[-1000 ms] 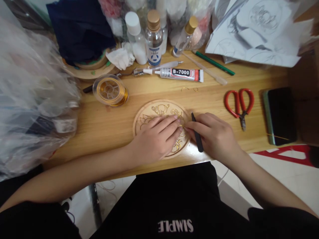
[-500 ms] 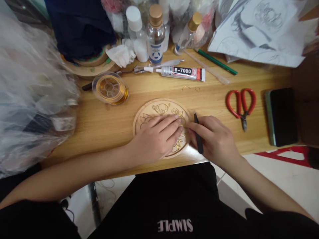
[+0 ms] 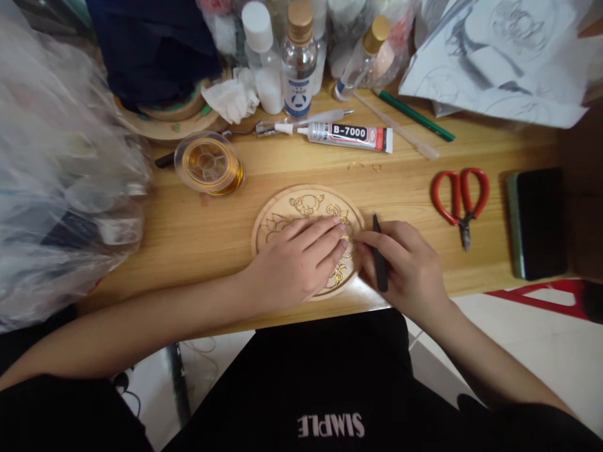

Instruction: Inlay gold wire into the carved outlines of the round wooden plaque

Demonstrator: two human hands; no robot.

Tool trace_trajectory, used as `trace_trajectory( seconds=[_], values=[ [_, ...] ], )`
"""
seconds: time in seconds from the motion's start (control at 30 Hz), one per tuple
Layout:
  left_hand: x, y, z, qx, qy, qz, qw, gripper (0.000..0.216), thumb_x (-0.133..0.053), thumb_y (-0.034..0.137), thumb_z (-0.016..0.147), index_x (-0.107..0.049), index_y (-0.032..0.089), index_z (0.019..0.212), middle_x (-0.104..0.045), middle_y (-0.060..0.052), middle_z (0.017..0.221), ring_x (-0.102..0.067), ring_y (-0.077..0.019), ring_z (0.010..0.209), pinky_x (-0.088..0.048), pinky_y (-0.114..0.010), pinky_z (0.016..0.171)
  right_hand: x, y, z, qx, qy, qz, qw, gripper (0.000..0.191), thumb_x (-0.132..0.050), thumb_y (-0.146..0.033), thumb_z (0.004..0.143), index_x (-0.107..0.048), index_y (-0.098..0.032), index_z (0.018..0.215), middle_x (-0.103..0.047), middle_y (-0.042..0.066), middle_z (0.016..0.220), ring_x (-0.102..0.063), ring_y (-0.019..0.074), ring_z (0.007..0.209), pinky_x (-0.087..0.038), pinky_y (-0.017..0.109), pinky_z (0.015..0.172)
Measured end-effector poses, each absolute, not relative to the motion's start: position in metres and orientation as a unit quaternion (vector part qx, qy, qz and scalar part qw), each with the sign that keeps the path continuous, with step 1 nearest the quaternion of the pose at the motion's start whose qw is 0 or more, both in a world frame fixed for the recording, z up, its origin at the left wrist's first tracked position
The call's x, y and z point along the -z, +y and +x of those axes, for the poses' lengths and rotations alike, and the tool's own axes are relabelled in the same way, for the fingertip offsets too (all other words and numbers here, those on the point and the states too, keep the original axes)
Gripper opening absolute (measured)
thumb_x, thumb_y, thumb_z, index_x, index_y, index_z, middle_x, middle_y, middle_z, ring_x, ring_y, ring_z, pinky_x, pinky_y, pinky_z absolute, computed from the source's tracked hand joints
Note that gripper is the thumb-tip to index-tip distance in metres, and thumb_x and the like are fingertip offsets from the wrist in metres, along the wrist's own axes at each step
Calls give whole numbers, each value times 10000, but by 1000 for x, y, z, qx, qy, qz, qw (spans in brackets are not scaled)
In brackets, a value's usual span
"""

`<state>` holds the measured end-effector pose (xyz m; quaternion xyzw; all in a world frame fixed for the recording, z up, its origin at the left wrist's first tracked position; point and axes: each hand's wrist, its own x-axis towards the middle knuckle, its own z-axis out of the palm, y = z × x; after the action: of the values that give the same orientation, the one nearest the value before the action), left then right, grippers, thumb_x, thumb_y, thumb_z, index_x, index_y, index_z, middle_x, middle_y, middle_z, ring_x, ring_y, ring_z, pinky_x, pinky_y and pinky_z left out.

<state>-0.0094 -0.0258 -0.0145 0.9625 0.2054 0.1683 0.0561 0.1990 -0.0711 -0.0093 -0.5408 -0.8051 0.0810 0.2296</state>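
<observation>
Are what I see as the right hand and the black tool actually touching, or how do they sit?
Touching: the head view shows the right hand gripping the black tool, its ends jutting out.

Black clothing (image 3: 301, 370), short sleeves (image 3: 70, 414)
White block capitals (image 3: 331, 425) spell SIMPLE across the black cloth, upside down in view.
</observation>
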Motion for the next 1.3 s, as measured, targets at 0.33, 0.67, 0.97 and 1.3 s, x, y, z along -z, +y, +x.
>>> trace_trajectory(
  seconds=[0.33,0.67,0.97,1.3],
  values=[
    [14,-26,-8,-161,206,964,54,298,-482,254,962,-624,72,1151,-627,-136,1268,-558,-285,1213,-459,-417,982,9,-71,194,-78,-787,-565,236,203,-587,-129,849,-589,-199,1039,-617,45,807,-595,171,743,-508,287,632],
    [15,-27,-10,-158,207,964,50,313,-473,271,972,-618,75,1169,-627,-109,1276,-541,-281,1231,-450,-408,1004,4,-71,192,-52,-764,-593,247,221,-585,-123,850,-597,-205,1054,-658,70,912,-640,178,814,-540,295,682],
    [16,-27,-10,-156,202,965,58,312,-477,281,978,-626,82,1167,-616,-107,1295,-538,-272,1240,-442,-402,1001,-23,-83,193,-122,-693,-626,337,268,-430,-250,959,-628,-235,1139,-699,82,929,-674,205,815,-558,380,734],
    [17,-27,-10,-170,204,963,55,298,-488,268,969,-631,75,1145,-622,-118,1283,-549,-279,1223,-449,-408,995,-22,-90,195,-270,-618,-673,304,233,-692,-217,814,-668,-254,1043,-731,5,884,-697,144,738,-590,266,675]
  ],
)
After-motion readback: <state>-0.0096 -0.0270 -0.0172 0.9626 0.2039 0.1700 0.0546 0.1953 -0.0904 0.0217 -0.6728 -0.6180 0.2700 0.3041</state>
